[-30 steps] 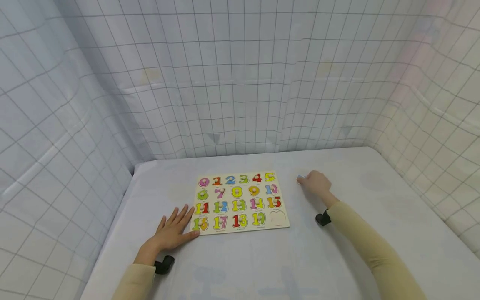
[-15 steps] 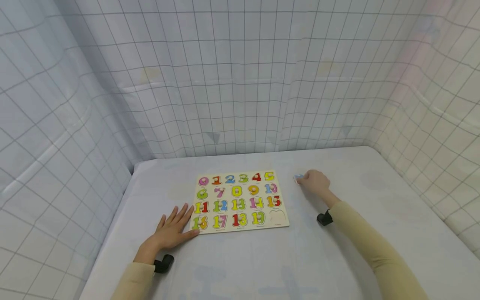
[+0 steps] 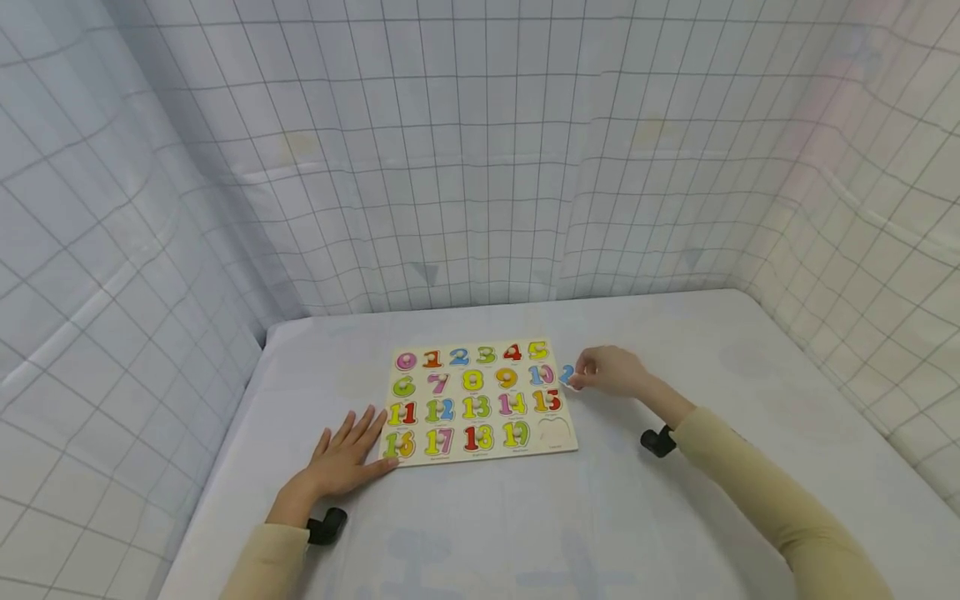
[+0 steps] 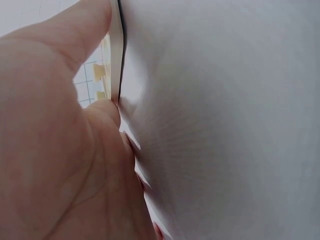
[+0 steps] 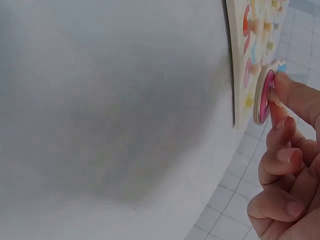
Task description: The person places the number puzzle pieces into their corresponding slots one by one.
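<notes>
A number puzzle board (image 3: 562, 451) lies on the table, its colourful knobbed numbers set in rows from 0 to 19. At its near right corner a pale recess (image 3: 553, 431) shows bare. My left hand (image 3: 339, 467) lies flat with spread fingers along the board's left side, the thumb against the near left corner. Just off the board's right edge, my right hand (image 3: 617, 372) pinches a number 20 puzzle piece (image 3: 567, 374) by its knob between thumb and index finger. In the right wrist view, the pink zero (image 5: 268, 95) and a bit of blue show on this tilted piece.
A white cloth covers the table (image 3: 480, 525). White grid-patterned curtains (image 3: 480, 167) hang behind it and on both sides. A black wrist camera (image 3: 327, 527) sits under the left wrist, another wrist camera (image 3: 658, 442) under the right.
My right hand has come left and slightly nearer, bringing the number 20 piece from the table to the board's right edge. The left hand and the board have stayed in place.
</notes>
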The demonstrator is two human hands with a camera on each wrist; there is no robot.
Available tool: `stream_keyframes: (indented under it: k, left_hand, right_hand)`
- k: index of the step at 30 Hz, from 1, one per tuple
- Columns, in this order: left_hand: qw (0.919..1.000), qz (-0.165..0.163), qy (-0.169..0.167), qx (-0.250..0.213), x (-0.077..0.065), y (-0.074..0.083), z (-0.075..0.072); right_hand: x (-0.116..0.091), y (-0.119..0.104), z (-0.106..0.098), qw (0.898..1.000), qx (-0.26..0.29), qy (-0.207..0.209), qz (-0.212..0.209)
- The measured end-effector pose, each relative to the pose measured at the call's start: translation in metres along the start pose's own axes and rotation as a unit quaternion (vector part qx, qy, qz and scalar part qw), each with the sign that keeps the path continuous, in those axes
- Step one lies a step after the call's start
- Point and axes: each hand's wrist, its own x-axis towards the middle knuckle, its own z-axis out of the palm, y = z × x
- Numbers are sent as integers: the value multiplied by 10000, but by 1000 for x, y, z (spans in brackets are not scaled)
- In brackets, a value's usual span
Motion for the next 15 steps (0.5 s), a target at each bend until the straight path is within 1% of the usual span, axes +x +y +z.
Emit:
stream_keyframes:
  k: [5, 9, 12, 15]
  left_hand:
    - [10000, 2, 9, -19, 1, -2, 3]
    - [10000, 37, 47, -1, 1, -3, 4]
    - [10000, 63, 60, -16, 1, -3, 5]
    - [10000, 68, 41, -25, 1, -3, 4]
  right_hand:
    - [-5, -18, 3, 9971, -108, -530, -529]
    - [-7, -26, 8, 9920, -245, -817, -928]
    - [-8, -29, 12, 9884, -387, -983, -1088]
    - [-9, -32, 15, 9858, -525, -1131, -1123]
